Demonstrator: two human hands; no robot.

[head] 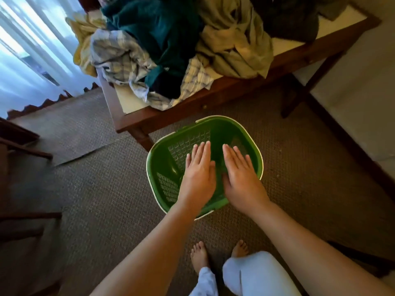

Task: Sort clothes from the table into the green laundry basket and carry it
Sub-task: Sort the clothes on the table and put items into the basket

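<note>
Head view, looking down. Green laundry basket (pixel 166 167) sits on the brown carpet (pixel 96 189), just in front of the wooden table (pixel 224 90) and near its front corner leg. Nothing visible inside the basket; its slotted walls and pale rim show.

Both arms reach forward over it. Left hand (pixel 199 174) and right hand (pixel 240 176) lie flat, palms down, fingers stretched and close together, side by side with a narrow gap between them. Both hold nothing. They hover above the basket's opening, nearer its close rim; whether they touch the plastic cannot be told from this angle.

Clothes heap on the table, well beyond the hands: a dark teal garment (pixel 162 37) on top in the middle, a plaid shirt (pixel 119 56) to the left spilling over the table's edge, a khaki garment (pixel 235 39) to the right, a dark piece (pixel 288 18) at the far end.

Bare feet (pixel 199 256) stand on the carpet behind the basket. Pale curtain (pixel 27 50) at far left.
</note>
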